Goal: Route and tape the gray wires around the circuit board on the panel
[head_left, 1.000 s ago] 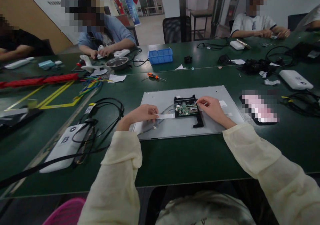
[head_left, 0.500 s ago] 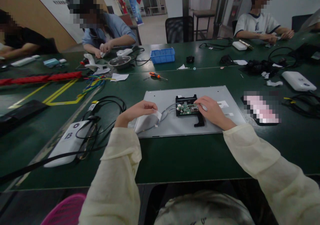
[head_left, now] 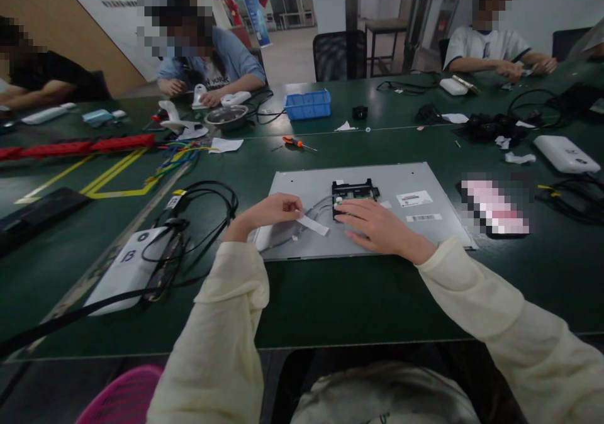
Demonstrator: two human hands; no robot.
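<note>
My left hand (head_left: 279,211) is closed, pinching a white strip (head_left: 314,224), perhaps tape, whose free end points right over the grey metal panel (head_left: 302,178). Over the black bracket (head_left: 356,189) lies my right hand (head_left: 377,226), its fingers stretched out to the left. Those fingers cover most of the green circuit board set in the bracket; whether they press on it I cannot tell. Thin grey cables (head_left: 315,210) run from the board's left side past my left hand. Two white labels, one a barcode label (head_left: 423,217), show on the panel's right part.
A white power bank (head_left: 125,273) with black cables lies to my left, a phone (head_left: 495,207) to the right. Farther back are an orange screwdriver (head_left: 293,141), a blue basket (head_left: 307,106) and a metal bowl (head_left: 227,117). Several people sit around the table.
My right hand has moved left and down across the board, uncovering the labels. The white strip in my left hand now extends to the right. The person opposite on the left has shifted their hands.
</note>
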